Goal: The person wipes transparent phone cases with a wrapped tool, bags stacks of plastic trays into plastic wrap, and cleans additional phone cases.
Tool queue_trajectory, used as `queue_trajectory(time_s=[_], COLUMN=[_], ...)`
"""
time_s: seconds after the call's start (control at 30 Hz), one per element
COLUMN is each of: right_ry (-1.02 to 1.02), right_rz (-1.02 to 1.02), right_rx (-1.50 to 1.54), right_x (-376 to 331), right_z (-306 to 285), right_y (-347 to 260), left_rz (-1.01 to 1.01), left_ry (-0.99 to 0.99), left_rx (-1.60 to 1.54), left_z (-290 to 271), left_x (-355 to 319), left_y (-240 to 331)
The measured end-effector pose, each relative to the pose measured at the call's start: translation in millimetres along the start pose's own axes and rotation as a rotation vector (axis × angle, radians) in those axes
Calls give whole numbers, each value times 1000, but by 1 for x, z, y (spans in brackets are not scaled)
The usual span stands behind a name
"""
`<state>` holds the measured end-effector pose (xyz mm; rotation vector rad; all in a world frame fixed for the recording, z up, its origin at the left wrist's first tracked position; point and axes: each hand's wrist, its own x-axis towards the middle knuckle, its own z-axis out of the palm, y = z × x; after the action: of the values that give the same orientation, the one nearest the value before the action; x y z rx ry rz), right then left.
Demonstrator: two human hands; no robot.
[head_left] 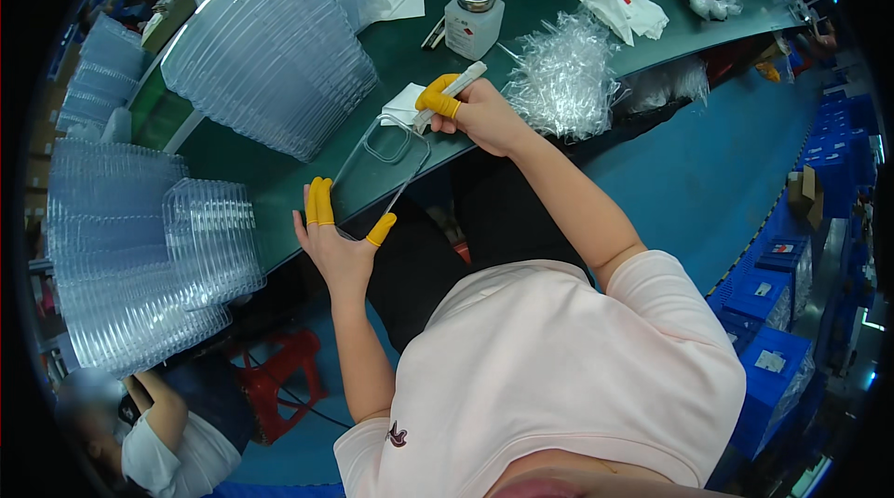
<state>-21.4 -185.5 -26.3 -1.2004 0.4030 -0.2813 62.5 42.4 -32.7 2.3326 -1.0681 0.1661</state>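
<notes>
Between my two hands is a clear, thin plastic part (358,152) with a rounded square outline near its far end. My left hand (337,242), with yellow finger cots on several fingers, grips its near end by the edges. My right hand (477,114), also in yellow finger cots, is closed around a white pen-like tool (465,80), whose lower tip is at the far end of the part. A white wipe (402,104) lies just behind that end. What exactly the tool's tip touches is too small to tell.
Tall stacks of clear plastic trays (270,47) stand on the green table (247,158) and at left (116,247). A white pump bottle (474,25) and a heap of clear film pieces (565,74) sit beyond my hands. A co-worker (172,437) is at lower left, near a red stool (289,386).
</notes>
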Motion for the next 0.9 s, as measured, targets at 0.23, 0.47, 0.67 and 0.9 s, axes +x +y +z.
queue_trajectory(time_s=[0.23, 0.47, 0.67, 0.9], right_ry=[-4, -23, -3, -70], right_rz=[-12, -15, -22, -5], right_rx=[-8, -45, -14, -1], right_x=[-1, -1, -3, -6], right_z=[2, 1, 3, -1], right_y=[0, 1, -2, -2], left_rz=[4, 5, 8, 8], left_ry=[13, 8, 5, 9], left_rx=[4, 10, 11, 16], left_z=[-1, -1, -1, -1], left_x=[-1, -1, -1, -1], left_y=[0, 1, 1, 1])
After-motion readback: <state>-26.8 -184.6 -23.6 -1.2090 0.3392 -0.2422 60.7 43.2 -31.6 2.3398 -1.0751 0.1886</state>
